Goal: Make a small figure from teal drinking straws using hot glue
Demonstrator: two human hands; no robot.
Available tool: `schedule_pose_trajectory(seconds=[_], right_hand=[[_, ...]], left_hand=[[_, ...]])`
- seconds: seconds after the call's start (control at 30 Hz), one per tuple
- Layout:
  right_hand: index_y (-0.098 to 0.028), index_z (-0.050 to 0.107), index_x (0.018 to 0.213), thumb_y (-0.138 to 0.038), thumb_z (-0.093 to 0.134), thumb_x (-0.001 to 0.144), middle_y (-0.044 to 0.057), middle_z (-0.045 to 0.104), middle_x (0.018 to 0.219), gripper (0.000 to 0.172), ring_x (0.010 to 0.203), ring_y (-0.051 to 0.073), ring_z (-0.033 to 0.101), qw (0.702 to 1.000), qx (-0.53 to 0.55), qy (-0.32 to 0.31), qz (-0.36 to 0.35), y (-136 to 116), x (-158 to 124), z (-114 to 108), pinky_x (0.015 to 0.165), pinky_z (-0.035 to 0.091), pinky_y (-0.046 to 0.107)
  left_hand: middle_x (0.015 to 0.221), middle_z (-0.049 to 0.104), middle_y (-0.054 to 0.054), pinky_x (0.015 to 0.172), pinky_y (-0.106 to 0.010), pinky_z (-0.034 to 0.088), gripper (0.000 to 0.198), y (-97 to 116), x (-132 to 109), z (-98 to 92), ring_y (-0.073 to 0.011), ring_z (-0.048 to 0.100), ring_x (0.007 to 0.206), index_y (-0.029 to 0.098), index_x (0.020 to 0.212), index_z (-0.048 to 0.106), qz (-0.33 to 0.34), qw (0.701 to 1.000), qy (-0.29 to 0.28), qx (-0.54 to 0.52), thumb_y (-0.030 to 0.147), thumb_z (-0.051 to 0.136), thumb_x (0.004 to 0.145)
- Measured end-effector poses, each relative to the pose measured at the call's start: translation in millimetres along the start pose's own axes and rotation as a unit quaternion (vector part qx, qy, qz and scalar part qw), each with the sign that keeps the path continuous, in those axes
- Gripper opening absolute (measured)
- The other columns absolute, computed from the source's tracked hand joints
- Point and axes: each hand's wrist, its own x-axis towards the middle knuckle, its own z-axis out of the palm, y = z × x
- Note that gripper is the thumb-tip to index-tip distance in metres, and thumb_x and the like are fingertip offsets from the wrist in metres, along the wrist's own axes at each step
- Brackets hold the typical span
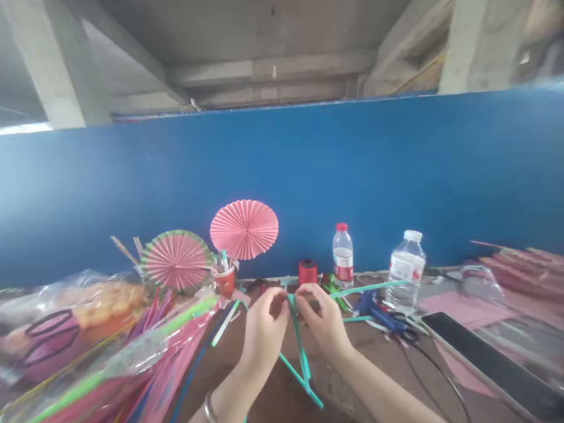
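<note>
My left hand (267, 326) and my right hand (325, 322) meet over the middle of the table, thumbs and index fingers pinched. Both grip the upper part of several thin teal strips (301, 346), which look like pipe cleaners. Some strips hang between the hands and meet low down, where an end (316, 400) points to the right. Another teal strip (370, 288) sticks out to the right behind my right hand. Just past my fingers stands a red thread spool (307, 272). The exact join at my fingertips is too small to make out.
Plastic-wrapped bundles (145, 352) in pink and green cover the left side. Pleated pink paper fans (244, 229) and an orange pen cup (225, 282) stand behind. To the right are two bottles (408, 270), a blue glue gun (382, 311), a cable and a long black-topped object (489, 358).
</note>
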Motion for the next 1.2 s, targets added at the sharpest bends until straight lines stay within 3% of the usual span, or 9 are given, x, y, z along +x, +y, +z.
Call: schedule_pose_trajectory(seconds=[0.13,0.37,0.6,0.7,0.93,1.2], right_hand=[[-0.02,0.059,0.08,-0.018,0.055,0.077,0.001,0.061,0.08,0.005,0.076,0.016,0.058,0.998,-0.011,0.001,-0.057,0.3,1.2,1.2,0.068,0.044,0.024],[-0.025,0.065,0.092,-0.017,0.05,0.079,0.001,0.065,0.083,0.022,0.067,0.015,0.059,0.995,-0.072,0.002,-0.069,5.3,-4.6,1.7,0.06,0.043,0.024],[-0.021,0.065,0.087,-0.019,0.052,0.075,0.003,0.068,0.078,0.017,0.068,0.019,0.063,0.997,0.05,0.007,0.062,11.5,0.9,5.3,0.063,0.048,0.028],[-0.018,0.062,0.088,-0.023,0.052,0.076,0.005,0.068,0.079,0.016,0.07,0.02,0.064,0.993,0.077,0.016,0.091,18.4,-1.1,10.7,0.06,0.049,0.028],[-0.016,0.061,0.078,-0.022,0.055,0.072,0.004,0.067,0.07,0.011,0.063,0.019,0.062,0.985,0.118,0.019,0.125,29.9,-8.1,20.6,0.056,0.049,0.027],[-0.017,0.063,0.07,-0.021,0.056,0.07,0.002,0.066,0.067,0.009,0.062,0.018,0.06,0.985,0.112,0.015,0.129,22.9,-9.2,19.6,0.057,0.047,0.026]], left_hand=[[0.079,0.066,-0.003,0.065,-0.03,0.051,0.012,2.4,1.3,0.2,-0.0186,0.064,0.07,0.02,0.086,0.058,-0.001,1.0,-0.002,-0.014,0.021,0.05,0.077],[0.078,0.067,-0.003,0.065,-0.03,0.051,0.013,4.7,-1.5,0.5,-0.0196,0.064,0.072,0.02,0.085,0.06,-0.028,0.999,-0.012,-0.045,0.025,0.051,0.077],[0.09,0.068,-0.006,0.07,-0.031,0.05,0.021,-4.3,-0.2,2.0,-0.0205,0.064,0.078,0.02,0.092,0.062,-0.025,0.998,-0.001,-0.05,0.028,0.047,0.08],[0.086,0.069,-0.006,0.069,-0.031,0.05,0.018,-11.2,0.4,4.7,-0.0219,0.064,0.079,0.019,0.086,0.064,-0.028,0.999,0.0,-0.046,0.028,0.051,0.077],[0.079,0.069,-0.005,0.068,-0.03,0.049,0.016,-19.6,0.4,8.0,-0.0214,0.064,0.075,0.017,0.079,0.064,-0.039,0.998,-0.028,-0.035,0.026,0.052,0.075],[0.072,0.064,-0.002,0.063,-0.028,0.044,0.011,-15.9,-2.5,6.9,-0.0196,0.06,0.067,0.018,0.076,0.059,-0.022,0.999,-0.026,0.002,0.024,0.049,0.077]])
